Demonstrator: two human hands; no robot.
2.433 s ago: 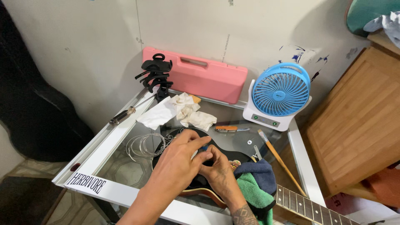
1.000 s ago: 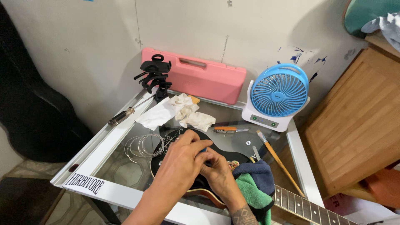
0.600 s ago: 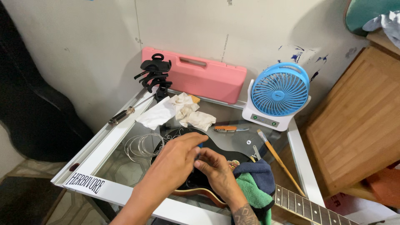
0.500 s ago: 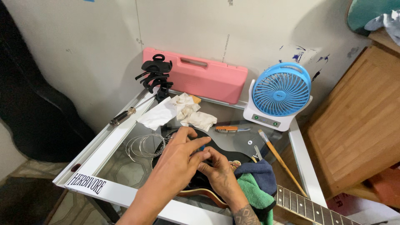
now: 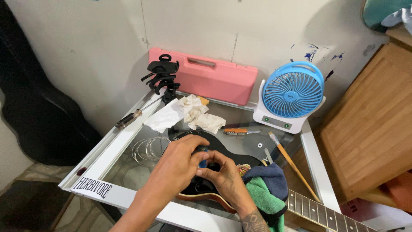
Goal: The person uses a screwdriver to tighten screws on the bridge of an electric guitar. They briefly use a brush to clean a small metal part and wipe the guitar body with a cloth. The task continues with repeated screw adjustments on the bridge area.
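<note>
A black electric guitar body lies on the glass table, and its neck runs off to the lower right. Both my hands meet over the body. My left hand reaches in from the lower left, its fingers pinched on a small blue object. My right hand, on a tattooed wrist, curls its thumb and forefinger around the same blue object from the right. What sits under the hands is hidden.
Coiled wire strings lie left of the guitar. Green and blue cloths pad the neck. At the back are a pink case, a blue fan, a black clamp, white rags, a screwdriver, an orange knife and a brush.
My left hand has shifted a little back and forth over the guitar body, its fingers working the blue object. My right hand stays in place.
</note>
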